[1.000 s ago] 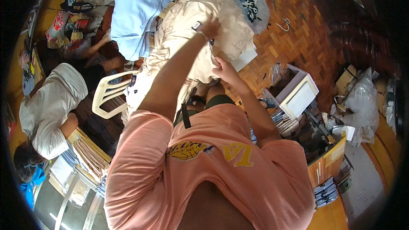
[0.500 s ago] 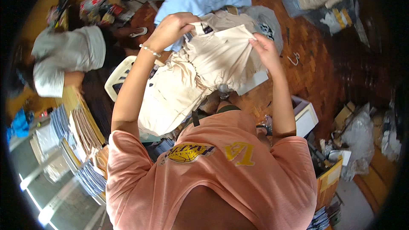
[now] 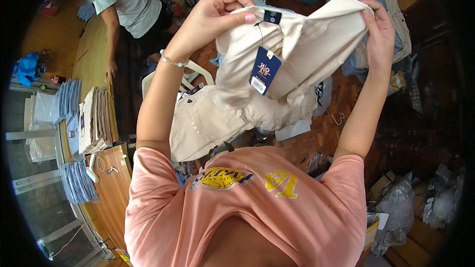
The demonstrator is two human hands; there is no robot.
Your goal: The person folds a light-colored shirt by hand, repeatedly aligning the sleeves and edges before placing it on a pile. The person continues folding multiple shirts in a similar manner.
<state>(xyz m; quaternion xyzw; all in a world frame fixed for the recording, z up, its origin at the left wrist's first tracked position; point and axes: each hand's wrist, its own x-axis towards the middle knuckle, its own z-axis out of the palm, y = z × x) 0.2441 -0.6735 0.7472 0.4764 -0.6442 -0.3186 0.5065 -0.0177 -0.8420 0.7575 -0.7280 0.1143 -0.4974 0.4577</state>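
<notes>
Cream cotton garment (image 3: 297, 54), prob. trousers or shorts, held up at chest height w/ both hands, spread between them; its lower part hangs down crumpled toward the person's salmon-pink t-shirt (image 3: 247, 202). Left hand (image 3: 217, 17) grips the garment's top left edge: fingers curled over the fabric, thumb pressed flat on the front, pinching the waistband. Right hand (image 3: 378, 29) clamps the garment's top right corner, fingers pressed together behind the cloth, thumb in front. Thin silver bracelet (image 3: 170, 62) on left wrist.

Navy rectangular cardboard hang tag (image 3: 264, 71) dangles on a string from the garment's top edge, lying against its front, roughly mid-way between the hands.

Left of the garment: long wooden table (image 3: 96, 64) w/ stack of folded beige clothes (image 3: 94, 121) and piles of folded pale blue clothes (image 3: 64, 101) beside it. Another person in a grey t-shirt (image 3: 123, 0) leans on that table, up-left of the garment. White plastic chair (image 3: 193, 76) just below the left forearm. Heap of mixed clothes (image 3: 396, 24) behind the garment's right edge.
</notes>
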